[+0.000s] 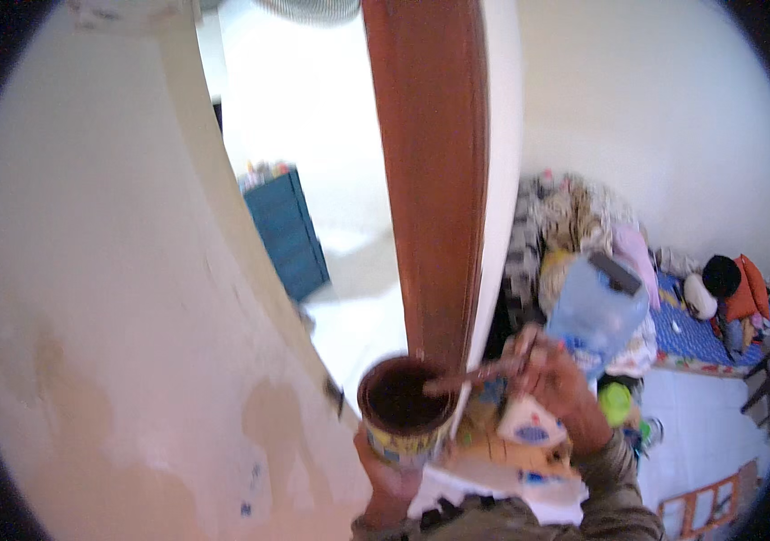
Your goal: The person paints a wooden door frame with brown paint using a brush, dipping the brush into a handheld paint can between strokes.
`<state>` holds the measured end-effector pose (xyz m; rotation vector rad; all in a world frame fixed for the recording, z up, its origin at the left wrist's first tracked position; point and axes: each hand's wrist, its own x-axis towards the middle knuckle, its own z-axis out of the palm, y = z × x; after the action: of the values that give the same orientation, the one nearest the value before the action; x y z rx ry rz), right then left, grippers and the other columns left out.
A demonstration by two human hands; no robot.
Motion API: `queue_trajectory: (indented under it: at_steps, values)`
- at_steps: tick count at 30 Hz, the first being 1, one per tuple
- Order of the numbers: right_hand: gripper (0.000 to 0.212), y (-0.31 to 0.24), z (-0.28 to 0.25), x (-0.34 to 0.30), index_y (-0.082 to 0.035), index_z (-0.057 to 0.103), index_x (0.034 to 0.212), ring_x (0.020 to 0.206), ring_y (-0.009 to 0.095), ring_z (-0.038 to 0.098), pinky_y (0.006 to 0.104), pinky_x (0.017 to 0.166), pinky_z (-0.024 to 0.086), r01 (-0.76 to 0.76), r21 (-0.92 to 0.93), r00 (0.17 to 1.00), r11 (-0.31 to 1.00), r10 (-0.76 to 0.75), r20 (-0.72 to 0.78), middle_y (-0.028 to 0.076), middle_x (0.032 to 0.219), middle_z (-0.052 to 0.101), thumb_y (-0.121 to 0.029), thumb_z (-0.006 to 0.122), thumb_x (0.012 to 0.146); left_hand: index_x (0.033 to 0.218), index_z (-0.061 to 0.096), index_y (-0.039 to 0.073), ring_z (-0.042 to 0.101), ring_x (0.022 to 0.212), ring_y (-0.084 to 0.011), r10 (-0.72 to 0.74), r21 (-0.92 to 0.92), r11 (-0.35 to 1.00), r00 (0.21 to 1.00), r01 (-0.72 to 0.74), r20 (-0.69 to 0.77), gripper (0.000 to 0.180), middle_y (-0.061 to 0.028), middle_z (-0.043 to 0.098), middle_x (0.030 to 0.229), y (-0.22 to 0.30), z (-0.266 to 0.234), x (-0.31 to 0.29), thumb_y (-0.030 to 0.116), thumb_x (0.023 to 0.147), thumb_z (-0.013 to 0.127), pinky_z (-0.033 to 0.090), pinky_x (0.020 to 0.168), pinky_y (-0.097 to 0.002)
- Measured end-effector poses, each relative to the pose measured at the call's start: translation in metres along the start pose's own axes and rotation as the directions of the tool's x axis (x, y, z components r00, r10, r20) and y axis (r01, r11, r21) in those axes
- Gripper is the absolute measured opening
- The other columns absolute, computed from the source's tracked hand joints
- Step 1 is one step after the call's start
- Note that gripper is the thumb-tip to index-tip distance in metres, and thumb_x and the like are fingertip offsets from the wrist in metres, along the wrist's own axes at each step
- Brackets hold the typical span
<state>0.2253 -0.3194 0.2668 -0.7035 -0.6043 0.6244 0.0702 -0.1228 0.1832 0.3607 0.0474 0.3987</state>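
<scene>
A paint can [410,444] with a patterned label and a brown-stained rim is held upright in my left hand [391,482], whose fingers wrap its lower side. Dark brown paint [398,401] shows inside. Closed around the handle of a brown-coated paintbrush [484,371] is my right hand [554,379]; the brush tip reaches over the can's opening. Just beyond the can rises a reddish-brown wooden door frame [434,180]. The far side of my left hand is hidden by the can.
At left stands a stained cream wall [114,298]. Through the doorway is a dark teal drawer cabinet [286,230]. To the right, a large blue water jug [601,302] sits by piled cloth [574,212], with a blue mattress [696,334] farther off. Cardboard [502,451] lies below.
</scene>
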Motion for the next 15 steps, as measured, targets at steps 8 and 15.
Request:
queue_trajectory:
  at_steps: [8, 15]
  values:
    - [0.018, -0.028, 0.022, 0.008, -0.003, 0.058, 0.104, 0.083, 0.018, 0.061, 0.0400, 0.078, 0.055, 0.064, 0.170, 0.996, 0.983, -0.072, 0.043, 0.011, 0.097, 0.055, -0.010, 0.063, 0.089, 0.136, 0.055, 0.013, 0.064, 0.109, -0.0378, -0.125, -0.087, 0.990, 0.974, 0.110, -0.188, 0.068, -0.0149, 0.065, 0.124, -0.025, -0.033, 0.018, 0.060, 0.091, 0.036, 0.056, 0.081, -0.0583]
    - [0.023, -0.120, 0.049, 0.072, -0.006, 0.055, 0.117, 0.103, 0.019, 0.063, 0.0475, 0.098, 0.053, 0.504, 0.185, 0.822, 0.844, -0.534, 0.199, 0.008, 0.111, 0.063, -0.011, 0.060, 0.095, 0.137, 0.054, 0.015, 0.062, 0.113, -0.0391, -0.056, 0.033, 0.997, 0.975, 0.065, -0.215, 0.076, -0.0165, 0.063, 0.127, -0.028, -0.073, 0.011, 0.067, 0.088, 0.030, 0.053, 0.083, -0.0609]
